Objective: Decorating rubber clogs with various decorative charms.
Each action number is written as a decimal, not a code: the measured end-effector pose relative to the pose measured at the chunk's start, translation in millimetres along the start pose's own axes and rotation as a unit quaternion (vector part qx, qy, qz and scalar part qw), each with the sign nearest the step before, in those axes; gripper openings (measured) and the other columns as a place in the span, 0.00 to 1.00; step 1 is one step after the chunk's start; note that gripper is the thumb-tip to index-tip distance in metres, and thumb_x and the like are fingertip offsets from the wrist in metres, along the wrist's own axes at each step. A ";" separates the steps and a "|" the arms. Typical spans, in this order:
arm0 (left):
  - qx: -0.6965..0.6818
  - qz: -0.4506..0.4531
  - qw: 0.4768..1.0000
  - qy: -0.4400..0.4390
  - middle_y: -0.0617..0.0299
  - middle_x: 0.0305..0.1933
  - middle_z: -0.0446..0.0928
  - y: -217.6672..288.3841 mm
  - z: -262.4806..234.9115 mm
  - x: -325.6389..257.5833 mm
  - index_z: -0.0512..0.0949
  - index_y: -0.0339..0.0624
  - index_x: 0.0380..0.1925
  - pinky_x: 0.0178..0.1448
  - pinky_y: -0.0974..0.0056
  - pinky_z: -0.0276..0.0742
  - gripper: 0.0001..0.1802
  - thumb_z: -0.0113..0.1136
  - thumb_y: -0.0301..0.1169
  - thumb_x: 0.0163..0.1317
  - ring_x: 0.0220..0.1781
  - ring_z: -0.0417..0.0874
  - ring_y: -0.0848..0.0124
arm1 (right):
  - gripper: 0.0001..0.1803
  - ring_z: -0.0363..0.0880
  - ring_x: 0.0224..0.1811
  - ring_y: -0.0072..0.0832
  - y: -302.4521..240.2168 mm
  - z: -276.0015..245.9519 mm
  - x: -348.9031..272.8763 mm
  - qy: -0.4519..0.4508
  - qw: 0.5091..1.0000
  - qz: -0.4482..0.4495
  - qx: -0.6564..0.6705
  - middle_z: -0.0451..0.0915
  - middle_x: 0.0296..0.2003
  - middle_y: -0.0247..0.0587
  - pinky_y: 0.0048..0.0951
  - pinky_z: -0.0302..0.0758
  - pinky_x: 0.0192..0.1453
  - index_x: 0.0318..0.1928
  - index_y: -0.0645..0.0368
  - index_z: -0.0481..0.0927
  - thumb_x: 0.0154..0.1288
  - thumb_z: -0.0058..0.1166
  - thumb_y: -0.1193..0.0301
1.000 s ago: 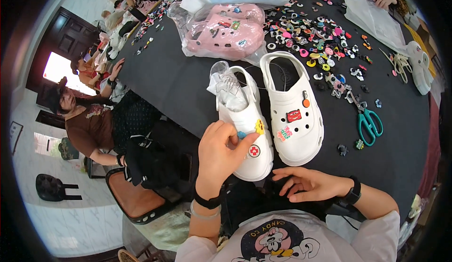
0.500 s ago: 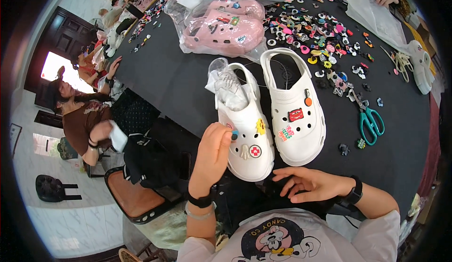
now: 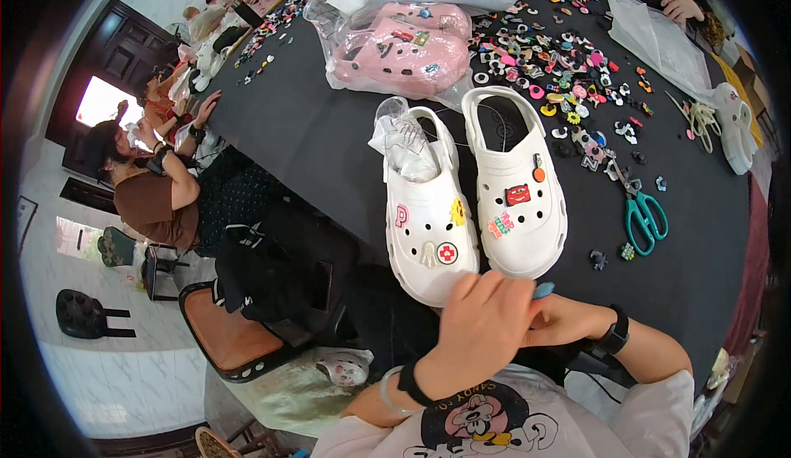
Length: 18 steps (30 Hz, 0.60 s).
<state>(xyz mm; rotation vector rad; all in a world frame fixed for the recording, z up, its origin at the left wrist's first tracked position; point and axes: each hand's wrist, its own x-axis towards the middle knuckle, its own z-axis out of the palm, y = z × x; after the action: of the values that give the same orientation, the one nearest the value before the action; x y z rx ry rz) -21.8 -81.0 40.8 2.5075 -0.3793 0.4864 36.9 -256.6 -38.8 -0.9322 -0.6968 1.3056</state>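
Note:
My left hand point(image 3: 486, 322) and my right hand point(image 3: 570, 320) meet just below the toes of two white clogs. A small blue piece point(image 3: 544, 290) sticks out past my left fingertips, close to the right-hand fingers. My left fingers are closed around it; the right ones curl inward, partly covered by the left hand. The left clog point(image 3: 424, 197) bears a pink charm point(image 3: 401, 215), a yellow flower charm point(image 3: 457, 212), a whitish charm point(image 3: 428, 254) and a round red-cross charm point(image 3: 446, 253). On the right clog point(image 3: 535, 231) sit several charms, among them a red car point(image 3: 517, 194).
Loose colourful charms point(image 3: 568, 79) spread over the black table point(image 3: 329, 161). Teal-handled scissors point(image 3: 645, 223) lie right of the clogs. Bagged pink clogs point(image 3: 404, 54) stand beyond. A seated person point(image 3: 156, 203) is at the left; another person's hand point(image 3: 682, 8) rests far right.
My left hand has left the left clog and moved right and nearer to meet my right hand, carrying the blue piece. The pink charm shows now. The person at left has raised a hand.

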 end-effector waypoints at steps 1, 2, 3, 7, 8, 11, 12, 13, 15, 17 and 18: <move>0.005 0.036 0.999 0.013 0.60 0.32 0.74 2.8 5.7 5.4 0.76 0.37 0.42 0.40 0.57 0.67 0.18 0.70 0.28 0.52 0.34 0.75 0.58 | 0.19 0.76 0.58 0.22 -2.3 3.4 1.9 0.009 0.999 -0.051 -0.013 0.80 0.54 0.38 0.30 0.73 0.65 0.60 0.64 0.72 0.70 0.55 0.80; 0.007 0.034 0.999 0.014 0.60 0.32 0.74 4.4 10.4 13.7 0.76 0.37 0.42 0.40 0.57 0.67 0.18 0.70 0.28 0.52 0.34 0.75 0.58 | 0.19 0.76 0.58 0.22 -6.8 5.5 2.0 0.006 0.999 -0.051 -0.013 0.80 0.54 0.38 0.30 0.73 0.65 0.60 0.64 0.72 0.70 0.55 0.80; 0.014 0.043 0.998 0.046 0.61 0.33 0.75 5.4 14.2 24.4 0.75 0.35 0.47 0.40 0.57 0.68 0.21 0.69 0.28 0.53 0.35 0.76 0.59 | 0.19 0.75 0.59 0.22 -13.1 7.1 1.3 0.035 0.998 -0.011 -0.045 0.79 0.55 0.38 0.30 0.73 0.65 0.60 0.64 0.72 0.71 0.55 0.79; -0.028 0.015 0.999 0.018 0.58 0.44 0.79 11.4 6.2 41.4 0.71 0.35 0.61 0.48 0.57 0.69 0.33 0.70 0.28 0.54 0.41 0.77 0.61 | 0.20 0.76 0.57 0.21 -12.4 4.8 -2.4 0.050 0.998 -0.006 -0.045 0.79 0.55 0.37 0.28 0.73 0.64 0.62 0.63 0.71 0.72 0.55 0.77; -0.028 -0.003 1.000 -0.002 0.56 0.48 0.80 11.3 -1.4 41.4 0.71 0.37 0.63 0.51 0.56 0.69 0.34 0.70 0.29 0.54 0.44 0.78 0.61 | 0.20 0.76 0.57 0.21 -8.5 4.0 -2.4 0.053 0.998 -0.009 -0.045 0.79 0.55 0.37 0.28 0.73 0.64 0.62 0.63 0.71 0.72 0.55 0.77; 0.022 0.011 0.996 0.084 0.55 0.50 0.79 -15.7 -25.0 21.0 0.78 0.40 0.53 0.54 0.56 0.70 0.33 0.77 0.27 0.44 0.47 0.78 0.56 | 0.24 0.75 0.52 0.17 -8.2 8.4 5.8 0.033 0.998 -0.002 0.055 0.77 0.55 0.37 0.22 0.74 0.59 0.66 0.60 0.69 0.73 0.55 0.74; 0.047 -0.011 0.991 0.124 0.57 0.40 0.78 -26.4 -30.6 16.8 0.78 0.39 0.45 0.48 0.55 0.69 0.25 0.77 0.32 0.46 0.42 0.77 0.56 | 0.24 0.75 0.52 0.17 -10.1 7.6 6.3 0.040 0.997 -0.004 0.060 0.77 0.55 0.37 0.22 0.74 0.59 0.66 0.60 0.69 0.73 0.55 0.74; 0.065 -0.043 0.989 0.124 0.58 0.38 0.76 -36.4 -36.4 10.9 0.77 0.41 0.40 0.47 0.55 0.68 0.24 0.78 0.33 0.44 0.40 0.76 0.56 | 0.24 0.75 0.52 0.18 -12.4 8.0 7.2 0.035 0.998 0.005 0.051 0.76 0.55 0.37 0.22 0.74 0.59 0.66 0.60 0.69 0.73 0.55 0.74; 0.084 -0.076 0.986 0.124 0.58 0.35 0.74 -51.7 -43.6 4.2 0.75 0.42 0.35 0.46 0.54 0.68 0.23 0.80 0.34 0.42 0.39 0.75 0.56 | 0.24 0.74 0.53 0.17 -15.2 7.8 7.8 0.031 0.999 0.025 0.034 0.76 0.55 0.38 0.22 0.74 0.59 0.67 0.60 0.69 0.73 0.55 0.74; 0.083 -0.084 0.991 0.057 0.59 0.29 0.69 -61.3 -47.4 3.4 0.71 0.43 0.26 0.40 0.55 0.68 0.23 0.80 0.35 0.42 0.33 0.73 0.57 | 0.24 0.74 0.53 0.17 -14.5 7.7 7.7 0.031 0.998 0.023 0.045 0.76 0.55 0.38 0.22 0.74 0.59 0.66 0.61 0.69 0.73 0.55 0.74; 0.084 -0.087 0.991 0.058 0.59 0.29 0.69 -61.7 -45.7 2.9 0.71 0.43 0.26 0.40 0.55 0.68 0.23 0.80 0.35 0.42 0.33 0.73 0.57 | 0.23 0.74 0.53 0.17 -14.4 8.8 8.5 0.031 0.998 0.023 0.055 0.76 0.55 0.38 0.22 0.74 0.59 0.66 0.61 0.69 0.73 0.55 0.74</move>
<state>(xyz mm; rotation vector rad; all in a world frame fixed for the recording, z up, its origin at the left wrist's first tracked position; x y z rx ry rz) -8.6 -5.8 49.1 2.6280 -0.0761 0.6125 37.6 -246.8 -22.7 -0.8991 -0.5527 1.3360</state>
